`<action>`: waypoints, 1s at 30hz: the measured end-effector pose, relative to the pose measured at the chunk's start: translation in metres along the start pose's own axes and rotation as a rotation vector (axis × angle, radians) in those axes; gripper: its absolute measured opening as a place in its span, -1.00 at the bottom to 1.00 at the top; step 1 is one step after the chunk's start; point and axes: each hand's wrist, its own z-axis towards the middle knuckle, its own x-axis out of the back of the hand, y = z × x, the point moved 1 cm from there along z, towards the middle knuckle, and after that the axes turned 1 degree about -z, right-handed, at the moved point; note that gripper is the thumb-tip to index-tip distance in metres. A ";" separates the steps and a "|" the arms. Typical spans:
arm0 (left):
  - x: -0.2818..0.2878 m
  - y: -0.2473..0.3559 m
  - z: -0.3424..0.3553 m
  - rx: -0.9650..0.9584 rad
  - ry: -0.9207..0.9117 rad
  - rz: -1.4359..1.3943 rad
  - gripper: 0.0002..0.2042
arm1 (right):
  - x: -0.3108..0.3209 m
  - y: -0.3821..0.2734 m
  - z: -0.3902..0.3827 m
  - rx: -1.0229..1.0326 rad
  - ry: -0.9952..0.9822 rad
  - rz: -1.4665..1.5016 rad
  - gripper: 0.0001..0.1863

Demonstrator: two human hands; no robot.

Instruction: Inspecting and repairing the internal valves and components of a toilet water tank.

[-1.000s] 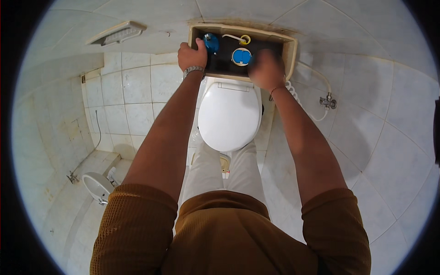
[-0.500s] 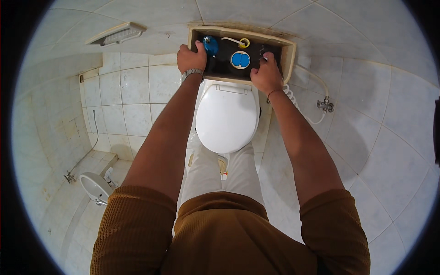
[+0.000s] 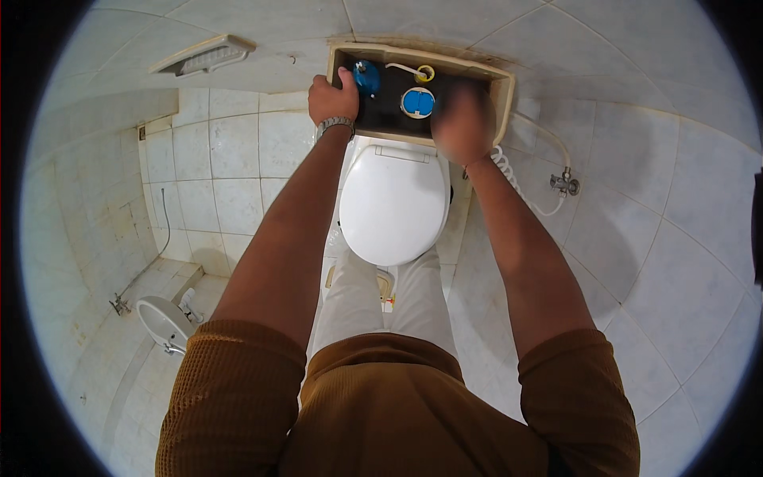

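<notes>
A lidless toilet tank point(image 3: 502, 111) with a beige rim and dark inside stands behind the white toilet. My left hand point(image 3: 334, 101), a metal watch at its wrist, grips the tank's front left corner with the thumb over the rim. Inside, near that thumb, sits a blue rounded fitting point(image 3: 366, 78). A round blue-topped flush valve point(image 3: 418, 103) is in the middle, with a yellow-ringed fitting point(image 3: 425, 74) and a white tube point(image 3: 401, 69) behind it. Over the tank's right part, my right hand point(image 3: 463, 127) is smeared; its fingers and anything in them cannot be made out.
The closed white toilet lid point(image 3: 393, 205) lies in front of the tank. A wall valve point(image 3: 564, 184) with hoses is at the right. A soap dish point(image 3: 203, 57) juts from the wall at upper left; a small washbasin point(image 3: 164, 319) is low on the left.
My right hand, sharp before with fingers bent inside the tank's right end, is now blurred in nearly the same place. The left hand keeps its hold on the corner.
</notes>
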 end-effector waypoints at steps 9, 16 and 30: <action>0.020 -0.025 0.003 -0.035 -0.069 -0.274 -0.41 | -0.009 -0.010 -0.006 0.181 0.173 0.241 -0.70; 0.124 -0.232 -0.152 0.120 -0.188 -0.573 -0.62 | 0.033 0.003 -0.009 0.313 0.388 0.195 -0.78; 0.296 -0.538 -0.478 0.256 -1.101 0.365 -0.71 | 0.203 0.037 -0.082 0.102 0.086 -0.137 -0.86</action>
